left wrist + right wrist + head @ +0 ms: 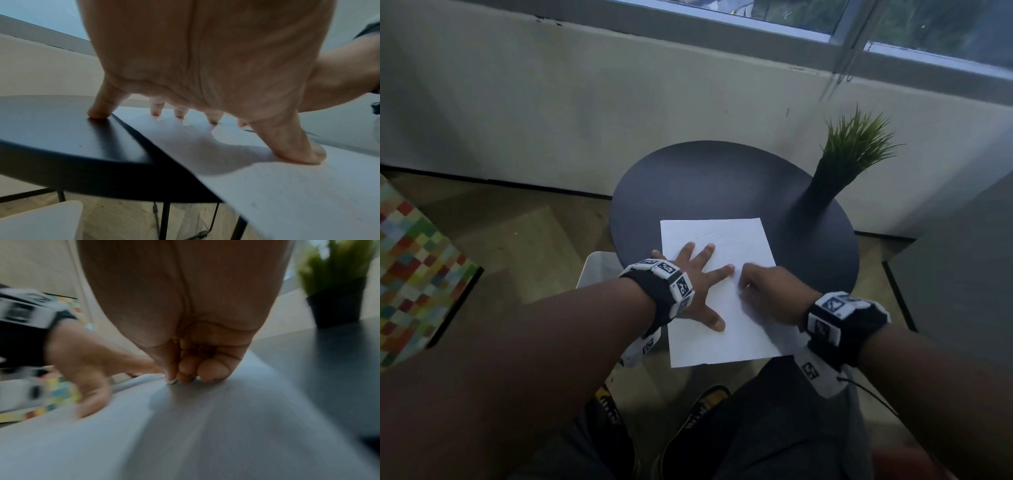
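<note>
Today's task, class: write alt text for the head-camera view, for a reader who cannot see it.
Seen from above, a person's left hand lies spread flat on a white sheet of paper while the right hand, fingers curled, presses on it beside the left. The sheet lies on a round dark table with a potted plant.

One sheet of paper [722, 240] at the tabletop's [688, 178] near edge, one potted plant [835, 178] at its right edge.

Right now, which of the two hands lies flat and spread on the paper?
The left hand: its fingers are straight and splayed on the paper. The right hand has its fingers curled under.
</note>
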`<state>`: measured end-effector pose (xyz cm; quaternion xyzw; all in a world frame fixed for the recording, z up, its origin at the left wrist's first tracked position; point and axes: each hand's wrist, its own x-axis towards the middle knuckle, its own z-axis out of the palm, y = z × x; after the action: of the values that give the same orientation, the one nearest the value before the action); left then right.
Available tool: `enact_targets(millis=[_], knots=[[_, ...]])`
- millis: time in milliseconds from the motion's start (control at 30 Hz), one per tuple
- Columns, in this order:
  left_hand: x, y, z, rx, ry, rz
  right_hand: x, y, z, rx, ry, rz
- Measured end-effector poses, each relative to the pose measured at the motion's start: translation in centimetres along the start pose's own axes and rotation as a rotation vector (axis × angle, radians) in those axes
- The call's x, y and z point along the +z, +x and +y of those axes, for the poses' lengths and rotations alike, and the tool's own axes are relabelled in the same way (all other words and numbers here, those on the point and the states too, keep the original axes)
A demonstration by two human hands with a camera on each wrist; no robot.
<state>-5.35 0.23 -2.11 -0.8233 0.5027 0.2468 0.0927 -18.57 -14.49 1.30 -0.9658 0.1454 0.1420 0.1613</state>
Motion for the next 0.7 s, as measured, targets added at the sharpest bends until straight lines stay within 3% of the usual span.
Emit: enact_targets(millis=[100, 233, 300, 400, 467, 600, 700], knots=[[0.1, 0.0, 0.0, -0.011, -0.002, -0.018, 0.1, 0.1, 0.7, 0.076, -0.032, 0.108], [-0.1, 0.1, 0.0, -0.002, 0.004, -0.012, 1.5, -2.0, -1.5, -0.082, 0.015, -0.063], [-0.1, 0.2, 0.0, -0.004, -0.002, -0.006, 0.8, -1.2, -0.3, -0.012, 0.051, -0.062], [-0.1, 0.0, 0.2, -0.015, -0.009, -0.010, 0.2, 0.1, 1.5, 0.184, 0.109, 0.105], [-0.1, 0.0, 0.3, -0.014, -0.007, -0.013, 0.8, -0.3, 0.5, 0.144, 0.067, 0.134], [-0.3, -0.1, 0.2, -0.011, 0.005, -0.015, 2.2, -2.4, -2.4, -0.144, -0.021, -0.081], [-0.2, -0.1, 0.2, -0.018, -0.001, -0.008, 1.1, -1.2, 0.1, -0.005, 0.041, -0.038]])
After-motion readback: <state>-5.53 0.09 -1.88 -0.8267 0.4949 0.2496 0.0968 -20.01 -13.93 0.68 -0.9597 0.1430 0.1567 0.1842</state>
